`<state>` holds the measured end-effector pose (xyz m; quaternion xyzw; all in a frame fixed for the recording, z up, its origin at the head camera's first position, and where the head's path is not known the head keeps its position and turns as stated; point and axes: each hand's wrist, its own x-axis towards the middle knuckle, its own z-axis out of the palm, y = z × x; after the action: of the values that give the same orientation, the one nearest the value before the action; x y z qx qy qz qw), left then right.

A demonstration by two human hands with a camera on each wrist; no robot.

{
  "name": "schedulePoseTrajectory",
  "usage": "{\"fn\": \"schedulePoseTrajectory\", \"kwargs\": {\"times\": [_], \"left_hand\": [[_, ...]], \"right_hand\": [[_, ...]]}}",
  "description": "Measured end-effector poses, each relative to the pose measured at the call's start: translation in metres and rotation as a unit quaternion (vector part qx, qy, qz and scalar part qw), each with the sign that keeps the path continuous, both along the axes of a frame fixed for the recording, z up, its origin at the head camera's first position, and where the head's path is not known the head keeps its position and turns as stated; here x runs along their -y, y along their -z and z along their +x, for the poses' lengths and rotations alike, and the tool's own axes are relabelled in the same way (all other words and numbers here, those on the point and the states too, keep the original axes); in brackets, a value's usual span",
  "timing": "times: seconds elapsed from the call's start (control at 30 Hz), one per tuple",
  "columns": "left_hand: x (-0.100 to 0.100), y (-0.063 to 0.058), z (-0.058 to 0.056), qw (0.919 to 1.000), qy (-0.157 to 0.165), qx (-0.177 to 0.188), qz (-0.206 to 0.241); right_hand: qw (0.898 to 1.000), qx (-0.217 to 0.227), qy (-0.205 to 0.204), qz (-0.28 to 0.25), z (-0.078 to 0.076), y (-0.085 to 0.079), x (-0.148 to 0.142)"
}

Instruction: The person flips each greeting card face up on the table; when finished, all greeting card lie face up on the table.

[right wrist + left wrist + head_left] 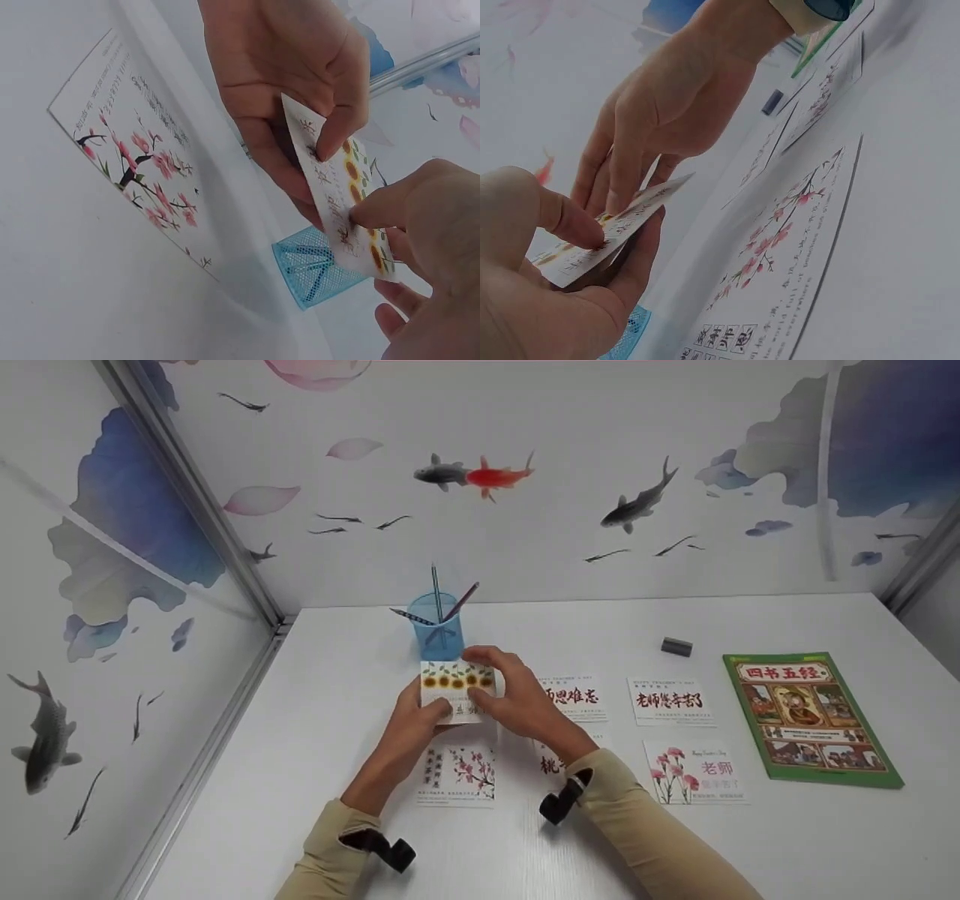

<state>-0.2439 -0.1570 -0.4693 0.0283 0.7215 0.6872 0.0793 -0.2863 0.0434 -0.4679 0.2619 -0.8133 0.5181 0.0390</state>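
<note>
A small card [457, 684] with a row of sunflowers and handwriting-like lettering is held up over the table, tilted. My left hand [407, 720] pinches its lower left part, thumb on the printed face and fingers behind, as the left wrist view shows. My right hand [523, 699] grips the card's right side, with the thumb [375, 206] pressed on the face and other fingers at the far edge. Just below the hands lies a blossom-branch card [474, 772] flat on the table. Right behind the held card stands a blue mesh pencil cup [437, 639] with several pencils.
Two cards with red lettering [574, 699] [670, 701] and a carnation card [694, 776] lie to the right. Another card [551, 765] is partly hidden under my right wrist. A green-edged book [814, 720] lies far right, and a small dark grey block [676, 646] sits behind the cards.
</note>
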Motion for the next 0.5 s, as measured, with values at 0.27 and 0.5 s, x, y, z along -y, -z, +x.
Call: {"fn": "schedulePoseTrajectory", "kwargs": {"times": [0.27,0.5], "left_hand": [[0.001,0.002,-0.003,0.9942,-0.073,0.028,0.074],[0.008,0.006,-0.008,0.9928,-0.111,0.028,0.036]], "right_hand": [[0.997,0.029,0.075,0.001,-0.005,0.000,-0.006],[0.995,0.032,0.096,0.008,-0.008,0.000,-0.012]]}}
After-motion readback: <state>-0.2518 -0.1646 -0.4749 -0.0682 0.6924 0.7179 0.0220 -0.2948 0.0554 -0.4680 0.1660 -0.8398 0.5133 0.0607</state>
